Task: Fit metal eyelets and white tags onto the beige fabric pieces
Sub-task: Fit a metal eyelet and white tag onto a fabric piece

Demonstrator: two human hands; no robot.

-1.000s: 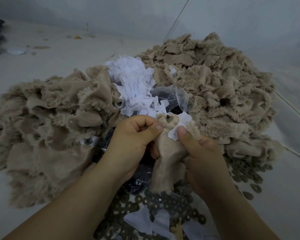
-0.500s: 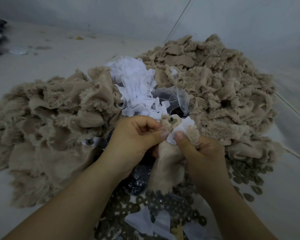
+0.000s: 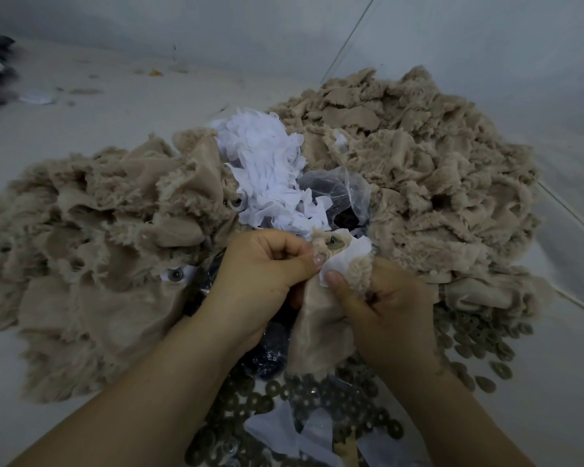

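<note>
At the far left of the frame a big fabric heap [image 3: 91, 251] is spreading over the pale table [image 3: 81, 129], and one piece in it is showing a fitted eyelet [image 3: 175, 274] on a white tag, just left of centre. Above centre a tag pile [image 3: 267, 173] is sitting between that heap and a second heap [image 3: 435, 183] filling the right side, with a clear bag [image 3: 344, 193] lying just right of the tags.

At centre the left hand [image 3: 260, 281] is curling its fingers and pinching the top edge of a fabric piece [image 3: 317, 328], thumb tip pressing beside a small metal stud [image 3: 334, 244] poking up through the cloth. The right hand [image 3: 388, 311] is gripping the same piece from the other side, its thumb pinning a white tag [image 3: 344, 261] against the fluffy edge. So both grips are clamped on that one piece, which is hanging down between the wrists.

Along the bottom and lower right, loose washers [image 3: 469, 348] are lying scattered around the forearms, touching the right heap's edge.
</note>
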